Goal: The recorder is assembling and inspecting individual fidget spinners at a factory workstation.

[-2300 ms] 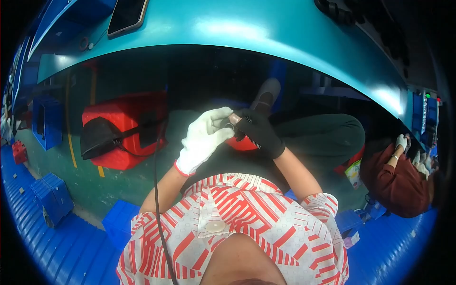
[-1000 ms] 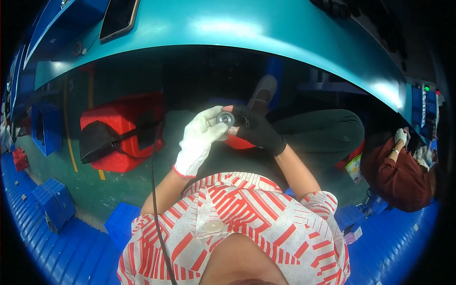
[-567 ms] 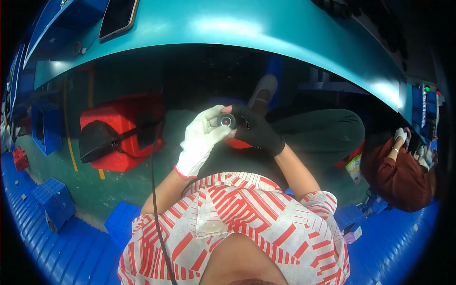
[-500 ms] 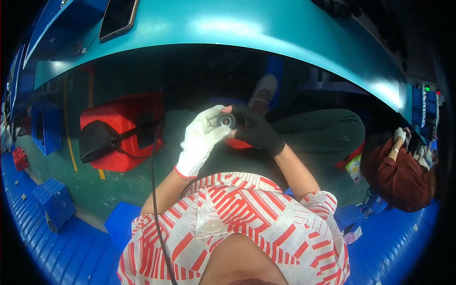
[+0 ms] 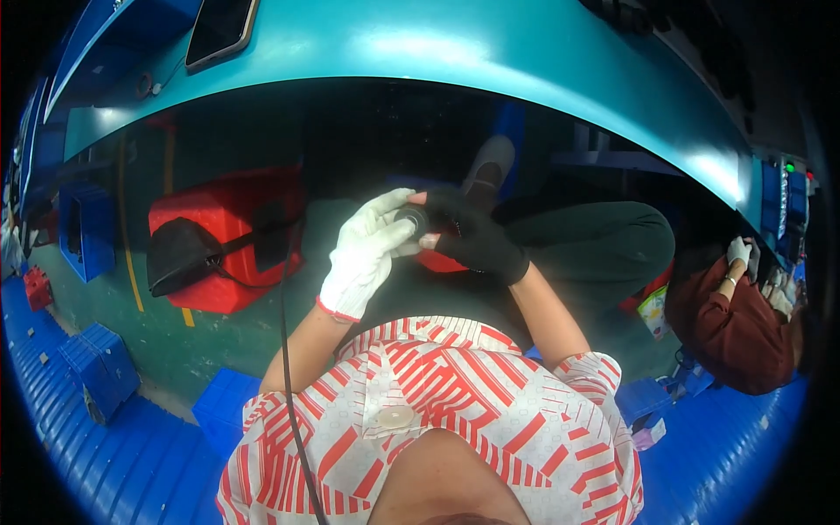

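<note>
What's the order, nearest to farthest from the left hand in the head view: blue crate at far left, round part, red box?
From the left hand:
1. Round part, at its fingertips.
2. Red box, to its left.
3. Blue crate, farther left.

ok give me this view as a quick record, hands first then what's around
Left hand: white-gloved, holding a small dark round part
Right hand: black-gloved, gripping the same part from its right
Teal table: ahead, phone lying on it at left
Floor side, left: black bag against a red plastic object
Far right: co-worker, maroon top
</note>
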`<state>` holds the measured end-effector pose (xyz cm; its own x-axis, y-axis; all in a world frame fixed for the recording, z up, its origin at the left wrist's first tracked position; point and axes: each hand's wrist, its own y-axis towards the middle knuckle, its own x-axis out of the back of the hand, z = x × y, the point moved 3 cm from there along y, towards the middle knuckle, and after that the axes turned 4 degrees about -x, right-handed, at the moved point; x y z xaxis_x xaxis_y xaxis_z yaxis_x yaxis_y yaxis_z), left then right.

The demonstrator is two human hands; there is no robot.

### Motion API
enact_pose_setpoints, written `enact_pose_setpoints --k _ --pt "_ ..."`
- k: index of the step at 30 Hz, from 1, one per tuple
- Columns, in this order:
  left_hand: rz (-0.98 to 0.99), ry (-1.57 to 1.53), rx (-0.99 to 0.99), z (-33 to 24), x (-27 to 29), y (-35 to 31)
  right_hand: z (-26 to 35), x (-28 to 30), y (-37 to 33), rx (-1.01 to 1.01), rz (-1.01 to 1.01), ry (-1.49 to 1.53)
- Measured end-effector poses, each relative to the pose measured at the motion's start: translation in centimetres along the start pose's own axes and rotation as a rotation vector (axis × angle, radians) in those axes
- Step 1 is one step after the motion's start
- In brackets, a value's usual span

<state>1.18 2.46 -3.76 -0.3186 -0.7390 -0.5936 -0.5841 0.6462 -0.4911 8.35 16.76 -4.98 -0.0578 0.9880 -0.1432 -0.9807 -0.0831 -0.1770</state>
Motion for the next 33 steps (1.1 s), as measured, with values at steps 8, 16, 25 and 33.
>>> enact_pose_setpoints --k 8,16,25,33 --pt "-0.059 0.011 -0.085 1.2 1.1 0.1 1.1 -0.7 0.1 0.152 -0.129 -0.422" --pt "-0.084 0.296 -0.221 0.1 0.2 -0.9 0.6 -0.4 0.0 -0.093 -0.122 -0.071" --pt "0.15 0.057 -0.072 -0.7 1.0 0.6 1.2 -0.8 -0.1 -0.188 -0.148 0.192" --pt "0.007 0.036 0.013 0.6 1.1 -0.4 3.0 -1.0 -0.7 0.299 -0.299 -0.567"
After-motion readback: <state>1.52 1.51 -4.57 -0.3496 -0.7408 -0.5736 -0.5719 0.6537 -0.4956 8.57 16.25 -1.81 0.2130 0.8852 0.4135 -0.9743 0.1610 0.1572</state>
